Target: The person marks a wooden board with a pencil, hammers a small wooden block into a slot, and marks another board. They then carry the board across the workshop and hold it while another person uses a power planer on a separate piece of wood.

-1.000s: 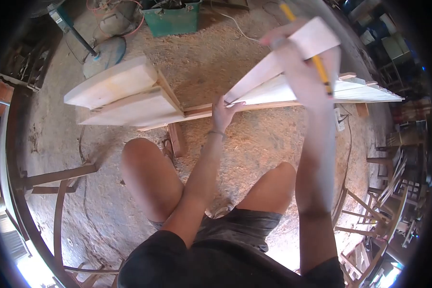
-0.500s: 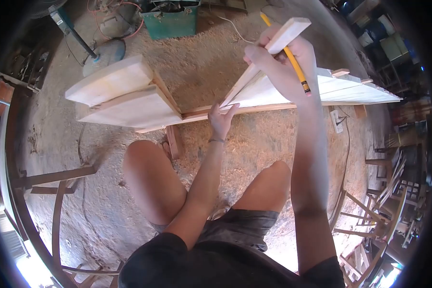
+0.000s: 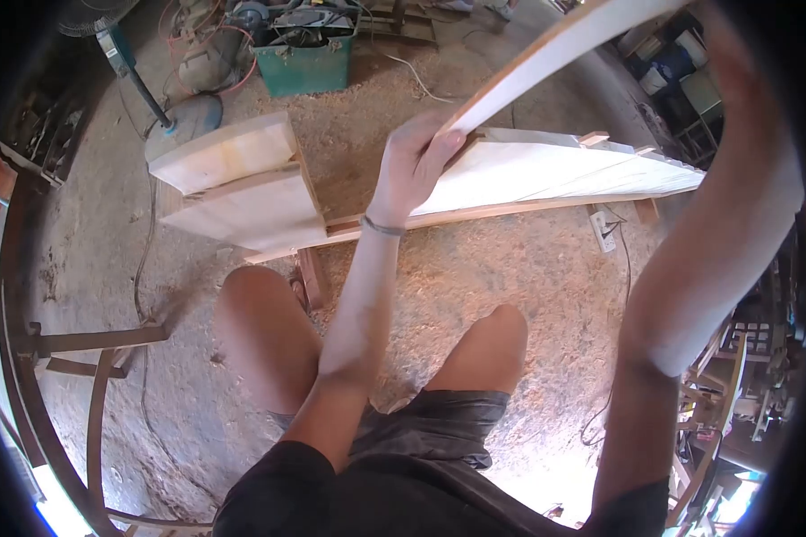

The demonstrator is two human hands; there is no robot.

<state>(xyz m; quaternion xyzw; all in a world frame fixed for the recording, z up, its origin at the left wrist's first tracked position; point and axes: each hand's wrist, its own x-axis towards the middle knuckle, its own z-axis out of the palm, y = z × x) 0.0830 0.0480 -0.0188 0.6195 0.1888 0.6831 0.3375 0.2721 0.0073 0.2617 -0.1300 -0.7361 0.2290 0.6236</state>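
- Currently our left hand (image 3: 414, 174) is wrapped around the lower end of a long pale board (image 3: 546, 67), with the thumb against its near face.
- From our grip, that board slants up and away to the right, above the row of pale boards, and its far end runs out of view at the top.
- Our right hand (image 3: 734, 58) reaches up near the board's far end; it is dark, blurred and partly cut off, so we cannot tell whether it is open or gripping.
- On our left wrist we wear a thin band (image 3: 383, 227).
- Beyond our knees we see the row of pale boards (image 3: 546, 174), overlapping along a wooden rail (image 3: 519, 212).
- At the rail's left end, two broad boards (image 3: 228, 154) sit one behind the other, tilted, well apart from that row.
- Under that end we see a wooden block (image 3: 312, 279) on the dusty floor (image 3: 448, 291).
- Near the rail's right end lies a white socket strip (image 3: 604, 233).
- Farther off, we see a filled green bin (image 3: 304, 72), with a fan stand (image 3: 134, 76) to its left.
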